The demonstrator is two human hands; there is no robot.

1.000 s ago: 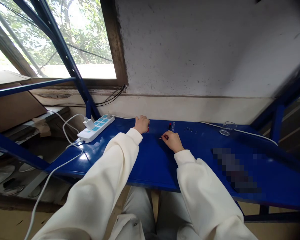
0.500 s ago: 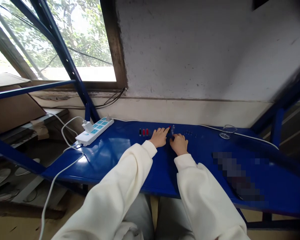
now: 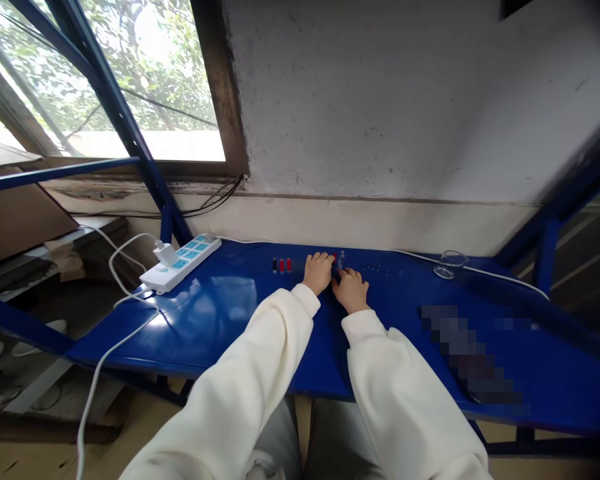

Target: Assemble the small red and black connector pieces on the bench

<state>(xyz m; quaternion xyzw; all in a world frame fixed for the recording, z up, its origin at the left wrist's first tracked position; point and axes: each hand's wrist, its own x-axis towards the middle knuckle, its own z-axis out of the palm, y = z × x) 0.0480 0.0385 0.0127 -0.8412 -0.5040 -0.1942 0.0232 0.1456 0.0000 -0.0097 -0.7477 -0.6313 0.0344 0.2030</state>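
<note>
pieces of a small red [image 3: 335, 255] and clear [image 3: 341, 257] kind were seen at the far edge of the blue table [image 3: 220, 313], just above centre of the frame and right at the fingertips of both hands. the left hand [image 3: 319, 272] was laid knuckles-up with its fingers curled down onto the surface, and the right hand [image 3: 351, 289] was set just beside it, almost touching, its fingers bent toward the same spot. whether anything was pinched in either hand could not be told, since the fingertips were hidden. the step in hand was judged to be fine sorting or picking among these tiny parts. any further handling would call for a narrow fingertip pinch and little force.

a short row of black and red pieces [image 3: 281, 265] was stood just left of the left hand, and a row of tiny dark bits [image 3: 375, 267] just right of the right hand. clear rings [image 3: 447, 265] were seen further right. a white power strip [image 3: 180, 263] with blue sockets and a plugged charger [image 3: 165, 253] was lying at centre left. no brand or writing could be read, and a patch at lower right was blurred out.
</note>
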